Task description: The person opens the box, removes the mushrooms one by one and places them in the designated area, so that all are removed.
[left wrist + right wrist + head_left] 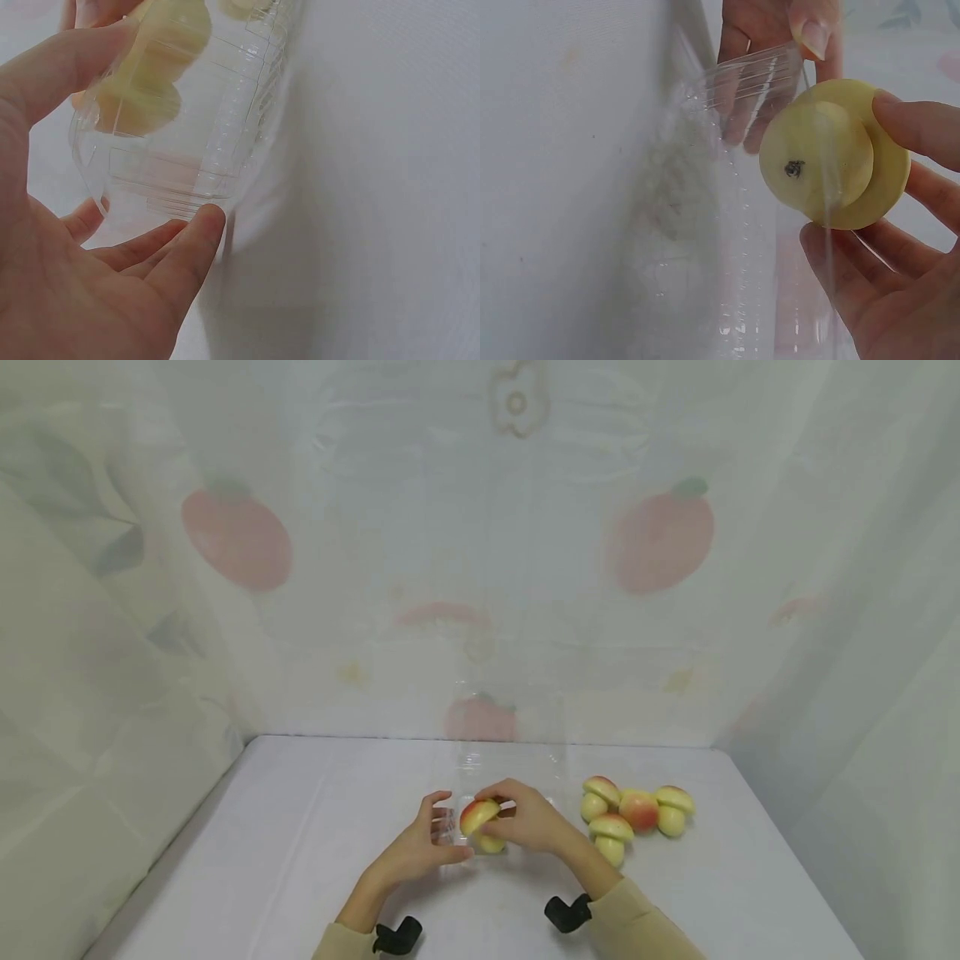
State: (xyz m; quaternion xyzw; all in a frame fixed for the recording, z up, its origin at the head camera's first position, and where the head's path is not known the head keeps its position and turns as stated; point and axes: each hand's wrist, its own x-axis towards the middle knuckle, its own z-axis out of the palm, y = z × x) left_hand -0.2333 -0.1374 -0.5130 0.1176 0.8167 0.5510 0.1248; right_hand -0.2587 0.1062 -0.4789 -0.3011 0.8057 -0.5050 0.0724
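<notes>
Between both hands stands a clear plastic box (510, 760) with its see-through lid raised at the back. My left hand (420, 850) holds the box's left end, thumb near the front and fingers around the far side. A toy mushroom (477, 816) with a red-and-yellow cap is in my right hand (528, 818), pinched by the cap at the box's opening. The right wrist view shows the mushroom's pale stem end (817, 161), partly behind the clear wall. Through the plastic, the left wrist view shows blurred yellow shapes (139, 105); whether another mushroom is inside, I cannot tell.
Several more toy mushrooms lie grouped right of the box, among them a front one (611, 837), a rightmost one (673, 810) and one showing its red cap (639, 812). White fabric (420, 635) with printed fruit hangs behind the white table (300, 827) and along its sides.
</notes>
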